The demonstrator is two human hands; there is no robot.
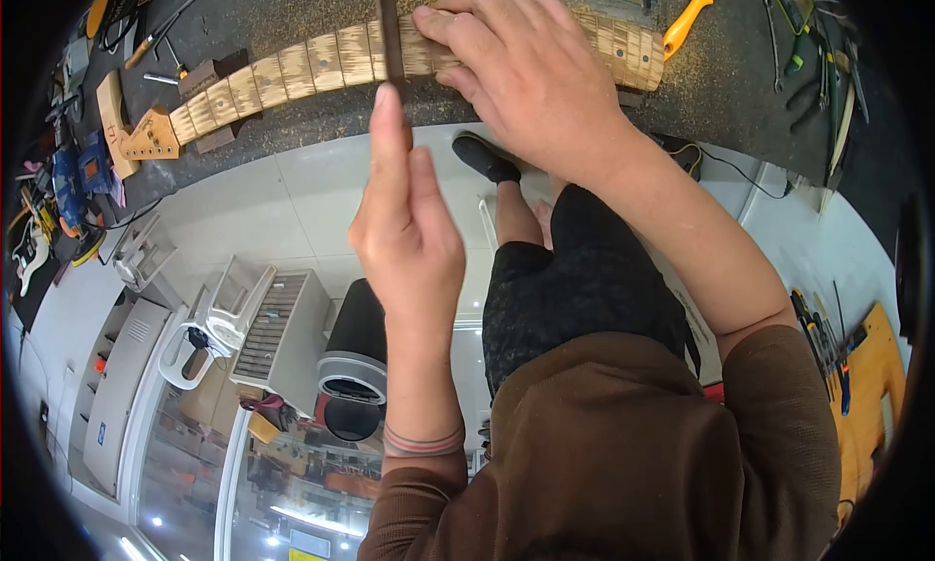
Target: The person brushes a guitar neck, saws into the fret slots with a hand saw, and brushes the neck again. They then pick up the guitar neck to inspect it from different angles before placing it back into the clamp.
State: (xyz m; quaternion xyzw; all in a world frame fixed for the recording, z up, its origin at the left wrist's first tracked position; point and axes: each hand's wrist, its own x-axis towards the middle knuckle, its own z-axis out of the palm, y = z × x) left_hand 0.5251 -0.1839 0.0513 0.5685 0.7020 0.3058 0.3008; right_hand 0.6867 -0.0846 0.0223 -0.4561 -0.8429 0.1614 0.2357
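Note:
A guitar neck (282, 80) with a striped light-and-brown fretboard lies across the dusty workbench, its headstock (154, 135) at the left. My left hand (409, 220) is closed round the near end of a long, narrow dark bar-like tool (388, 25), index finger stretched along it. That tool crosses the fretboard roughly at right angles. Just to its right, my right hand (541, 74) presses on the neck, thumb at the near edge and fingers over the top, hiding part of the fretboard.
Brown dust covers the workbench (292, 11). An orange-handled tool (688, 20) lies right of the neck; a wrench (772, 45) and pliers are farther right. A wooden piece (112, 113) sits beside the headstock. A blue power tool (70, 191) and a black bin (355, 366) are at left.

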